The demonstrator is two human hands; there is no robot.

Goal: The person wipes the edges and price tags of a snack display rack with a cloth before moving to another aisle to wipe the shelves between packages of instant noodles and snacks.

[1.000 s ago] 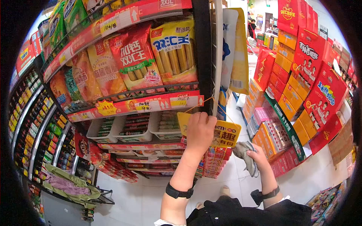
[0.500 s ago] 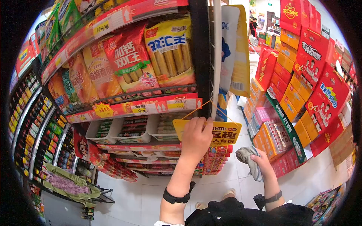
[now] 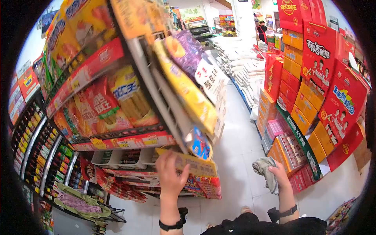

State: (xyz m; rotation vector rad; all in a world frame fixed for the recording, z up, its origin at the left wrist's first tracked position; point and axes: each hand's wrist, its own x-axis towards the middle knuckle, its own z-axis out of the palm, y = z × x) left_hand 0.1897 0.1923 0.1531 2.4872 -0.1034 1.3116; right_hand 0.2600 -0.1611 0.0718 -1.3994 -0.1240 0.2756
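My left hand is at the left end of a yellow cardboard sign, its thumb spread apart from its fingers. The fingers lie in front of the sign or against it; blur hides whether they touch. The sign hangs at a slant by the corner of the snack shelf, and its print is smeared. In my right hand, to the right over the aisle, is a crumpled grey cloth, hanging down from the closed fingers.
Sausage packs fill the shelf, with white bins below. Snack bags hang on its end. Red and orange boxes are stacked on the right. A green jacket lies at lower left. Far back stands a person.
The view has turned and shifted, bringing the shelf's end and the aisle into sight. My left hand's thumb has spread, and the sign has swung to a slant. The right hand keeps the cloth.
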